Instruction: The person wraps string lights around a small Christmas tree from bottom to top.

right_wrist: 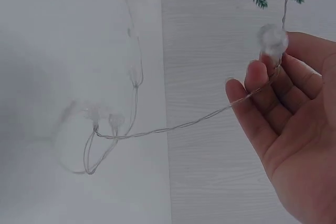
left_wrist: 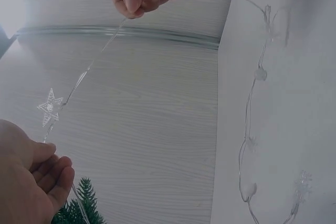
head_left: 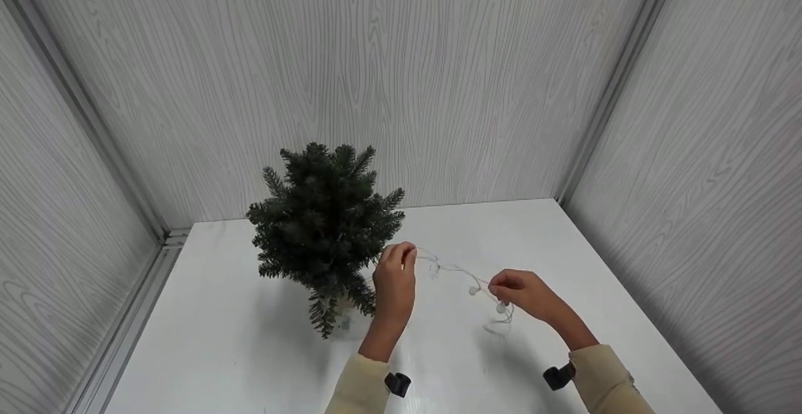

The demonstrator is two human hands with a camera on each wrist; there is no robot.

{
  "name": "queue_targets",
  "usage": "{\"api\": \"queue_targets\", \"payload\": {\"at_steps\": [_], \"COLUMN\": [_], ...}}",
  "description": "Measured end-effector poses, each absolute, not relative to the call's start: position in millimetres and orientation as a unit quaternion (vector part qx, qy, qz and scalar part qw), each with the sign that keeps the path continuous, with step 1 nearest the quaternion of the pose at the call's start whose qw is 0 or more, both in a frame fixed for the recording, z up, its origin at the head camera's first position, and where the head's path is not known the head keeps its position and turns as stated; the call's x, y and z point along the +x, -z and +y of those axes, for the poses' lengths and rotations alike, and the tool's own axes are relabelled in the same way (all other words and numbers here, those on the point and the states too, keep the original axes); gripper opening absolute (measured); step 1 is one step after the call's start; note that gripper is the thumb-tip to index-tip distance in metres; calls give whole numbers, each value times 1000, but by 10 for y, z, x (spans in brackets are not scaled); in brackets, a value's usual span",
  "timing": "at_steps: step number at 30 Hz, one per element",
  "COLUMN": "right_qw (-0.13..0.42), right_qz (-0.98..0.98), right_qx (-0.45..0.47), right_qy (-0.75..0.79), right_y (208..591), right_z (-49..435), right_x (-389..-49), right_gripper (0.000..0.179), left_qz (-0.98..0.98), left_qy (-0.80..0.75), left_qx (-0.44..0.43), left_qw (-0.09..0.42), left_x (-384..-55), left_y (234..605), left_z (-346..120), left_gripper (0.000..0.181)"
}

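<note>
A clear-wired string of fairy lights [head_left: 460, 270] stretches between my two hands. My left hand [head_left: 395, 285] pinches the string close to the right side of a small green artificial Christmas tree [head_left: 322, 213]; a clear star ornament [left_wrist: 51, 107] sits on the wire just beyond these fingers. Farther right, my right hand [head_left: 529, 294] holds the wire between thumb and fingers, above the table. In the right wrist view, a round frosted bulb [right_wrist: 273, 39] lies against its fingertips. Below that hand the loose end hangs in a loop. The tree's base is mostly hidden.
The tree stands at the left of the white table [head_left: 451, 364], its branches hiding part of the tabletop. Pale wood-grain panels [head_left: 401, 88] enclose the table at the back and both sides. In the left wrist view, a snowflake ornament [left_wrist: 303, 184] is on the slack string.
</note>
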State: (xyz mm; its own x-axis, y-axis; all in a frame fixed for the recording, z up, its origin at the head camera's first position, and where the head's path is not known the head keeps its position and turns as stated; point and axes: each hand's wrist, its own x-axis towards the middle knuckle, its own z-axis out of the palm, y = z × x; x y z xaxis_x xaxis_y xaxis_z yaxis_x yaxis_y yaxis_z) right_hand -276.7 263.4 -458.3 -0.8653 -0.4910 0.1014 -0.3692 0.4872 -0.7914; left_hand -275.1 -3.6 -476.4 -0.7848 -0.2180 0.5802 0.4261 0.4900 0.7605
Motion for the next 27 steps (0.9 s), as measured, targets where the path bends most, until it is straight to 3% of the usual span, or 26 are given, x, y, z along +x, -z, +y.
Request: {"api": "queue_targets", "payload": {"at_steps": [9, 17, 27], "right_qw": [50, -22, -119], "right_qz": [883, 901, 924], "right_qx": [-235, -195, -149], "right_qy": [402, 387, 332], "right_y": [4752, 4937, 4797], "right_z": [3053, 3459, 3574], "right_x": [-2834, -2993, -2989], "right_gripper": [11, 12, 14], "left_qz": [-807, -814, -848], "left_qy": [480, 454, 396], "left_qx": [-64, -63, -78], "left_qw": [337, 357, 343], "left_x": [-2732, -2738, -2805], "left_y": [4756, 4770, 4840], "left_z": [-41, -51, -40], "left_gripper": [13, 10, 10]}}
